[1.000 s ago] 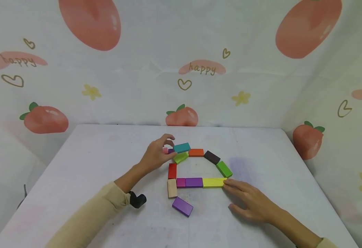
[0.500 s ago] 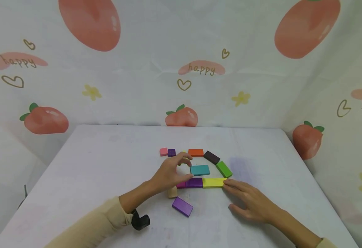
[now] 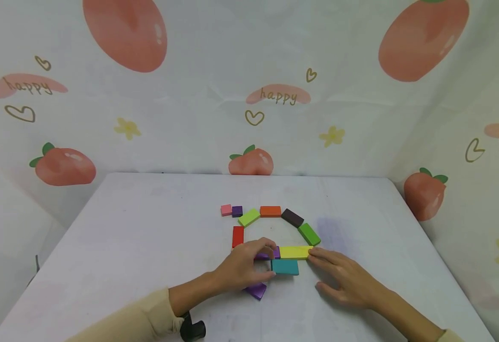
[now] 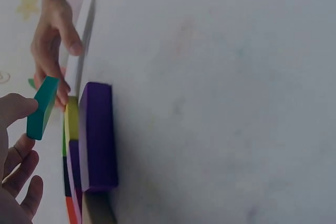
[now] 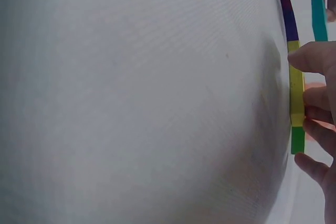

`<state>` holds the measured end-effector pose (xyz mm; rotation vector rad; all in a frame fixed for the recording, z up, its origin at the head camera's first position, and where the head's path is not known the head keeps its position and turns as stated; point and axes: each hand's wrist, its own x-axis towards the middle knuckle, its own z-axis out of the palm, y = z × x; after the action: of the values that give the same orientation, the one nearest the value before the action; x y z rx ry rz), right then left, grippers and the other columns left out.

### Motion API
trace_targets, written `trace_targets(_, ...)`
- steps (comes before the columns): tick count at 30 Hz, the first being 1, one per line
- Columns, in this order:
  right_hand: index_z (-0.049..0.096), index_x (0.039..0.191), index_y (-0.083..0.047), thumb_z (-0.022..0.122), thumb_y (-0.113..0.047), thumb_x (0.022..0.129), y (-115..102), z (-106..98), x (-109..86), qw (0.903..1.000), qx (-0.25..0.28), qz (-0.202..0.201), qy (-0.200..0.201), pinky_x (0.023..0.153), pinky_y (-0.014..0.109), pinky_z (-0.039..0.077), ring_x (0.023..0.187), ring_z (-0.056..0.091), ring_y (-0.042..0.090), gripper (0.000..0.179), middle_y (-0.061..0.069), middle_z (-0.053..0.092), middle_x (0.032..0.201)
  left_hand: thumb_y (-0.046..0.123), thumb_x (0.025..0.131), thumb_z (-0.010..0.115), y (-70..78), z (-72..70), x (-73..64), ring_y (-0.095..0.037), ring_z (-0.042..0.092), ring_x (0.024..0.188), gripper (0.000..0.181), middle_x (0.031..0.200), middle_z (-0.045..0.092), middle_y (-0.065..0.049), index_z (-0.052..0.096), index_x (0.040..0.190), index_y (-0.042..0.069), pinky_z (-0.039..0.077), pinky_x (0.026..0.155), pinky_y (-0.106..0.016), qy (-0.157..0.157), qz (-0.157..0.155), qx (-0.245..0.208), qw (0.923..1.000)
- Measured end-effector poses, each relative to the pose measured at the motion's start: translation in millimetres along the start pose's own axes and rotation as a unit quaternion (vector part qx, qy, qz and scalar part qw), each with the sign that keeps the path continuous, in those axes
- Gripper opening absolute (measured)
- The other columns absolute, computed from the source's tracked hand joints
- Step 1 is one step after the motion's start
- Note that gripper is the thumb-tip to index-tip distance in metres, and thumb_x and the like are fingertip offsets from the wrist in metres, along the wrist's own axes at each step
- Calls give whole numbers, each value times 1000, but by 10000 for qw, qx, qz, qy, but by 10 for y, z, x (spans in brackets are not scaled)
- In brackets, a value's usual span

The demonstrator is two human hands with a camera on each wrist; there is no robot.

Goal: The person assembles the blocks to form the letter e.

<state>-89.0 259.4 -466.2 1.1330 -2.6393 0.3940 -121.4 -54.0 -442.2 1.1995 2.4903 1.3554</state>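
Between thumb and fingers my left hand (image 3: 241,267) pinches a teal block (image 3: 285,267), raised off the table in the left wrist view. It is over the near side of a yellow block (image 3: 295,252). The fingertips of my right hand (image 3: 346,278) rest at the yellow block's right end, fingers fairly straight. A purple block (image 3: 257,291) lies in front, partly behind my left hand. That hand also covers most of the row left of the yellow block; a tan block (image 4: 98,208) shows in the left wrist view.
Red (image 3: 238,236), lime (image 3: 249,218), orange (image 3: 270,212), dark brown (image 3: 293,218) and green (image 3: 309,233) blocks form an arch behind the row. A pink cube (image 3: 226,210) and a dark purple cube (image 3: 237,211) lie at its far left. A printed cloth (image 3: 189,118) hangs behind the table.
My left hand has carried the teal block from above the lime block toward me and to the right, across the arch and past the row. My right hand has stayed at the yellow block.
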Motion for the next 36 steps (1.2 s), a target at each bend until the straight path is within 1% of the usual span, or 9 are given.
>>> trace_targets(3, 63, 134, -10, 81, -30, 79, -4, -6, -2, 10000, -7, 30, -38, 90, 46, 56, 124, 58, 22, 60, 3, 58, 140, 16, 83, 81, 8, 48, -44, -3, 64, 105, 47, 105, 70, 5, 58, 123, 8, 51, 95, -24, -143, -13, 210, 9997)
trace_targets(9, 63, 135, -11, 81, -30, 79, -8, -17, -4, 10000, 1, 69, -36, 89, 46, 56, 124, 58, 22, 61, 2, 57, 141, 20, 82, 82, 17, 99, -127, -2, 64, 101, 49, 105, 71, 6, 58, 124, 13, 52, 90, -21, -463, -51, 439, 9980)
trace_targets(15, 63, 135, -11, 81, -29, 79, 1, -9, -8, 10000, 9, 31, -12, 90, 46, 56, 124, 58, 21, 61, 2, 57, 141, 22, 82, 82, 24, 143, -174, -2, 63, 100, 48, 105, 71, 7, 59, 124, 14, 51, 88, -18, -536, -85, 614, 9966)
trace_targets(18, 63, 135, -12, 81, -30, 80, 2, -6, -10, 10000, -1, 45, -23, 89, 46, 56, 124, 58, 22, 61, 2, 57, 141, 24, 84, 81, 29, 162, -201, -2, 62, 100, 47, 105, 70, 8, 60, 124, 13, 51, 87, -18, -599, 10, 765, 9953)
trace_targets(22, 63, 134, -11, 81, -30, 79, 1, -4, -7, 10000, -24, 65, -47, 90, 46, 55, 125, 57, 22, 61, 3, 57, 141, 25, 85, 80, 22, 184, -224, -2, 61, 97, 45, 102, 70, 9, 61, 124, 15, 50, 86, -16, -671, 294, 1062, 9916)
trace_targets(25, 64, 134, -11, 81, -30, 79, -1, -4, -2, 10000, -43, 63, -39, 90, 46, 55, 124, 58, 22, 61, 3, 57, 140, 28, 85, 79, 16, 198, -234, -1, 60, 95, 44, 99, 68, 11, 61, 123, 17, 49, 86, -17, -727, 482, 1306, 9876)
trace_targets(31, 64, 133, -10, 81, -29, 78, -8, -12, 10, 10000, -36, 8, 1, 90, 46, 56, 124, 58, 22, 60, 4, 58, 140, 33, 85, 78, 16, 204, -260, -2, 59, 102, 45, 104, 68, 12, 61, 125, 20, 49, 91, -26, -881, 537, 1724, 9796)
trace_targets(33, 64, 133, -10, 81, -29, 79, -6, -14, 11, 10000, -21, -31, 28, 90, 46, 56, 124, 58, 22, 60, 4, 58, 140, 34, 85, 77, 10, 202, -268, -4, 59, 105, 46, 107, 68, 12, 61, 126, 21, 49, 92, -26, -922, 548, 1813, 9776)
trace_targets(36, 64, 133, -9, 81, -29, 79, -1, -9, 8, 10000, -4, -71, 58, 90, 46, 55, 124, 58, 23, 60, 5, 58, 139, 35, 85, 76, 2, 199, -275, -4, 59, 107, 46, 107, 67, 13, 61, 126, 21, 48, 92, -26, -950, 559, 1839, 9767)
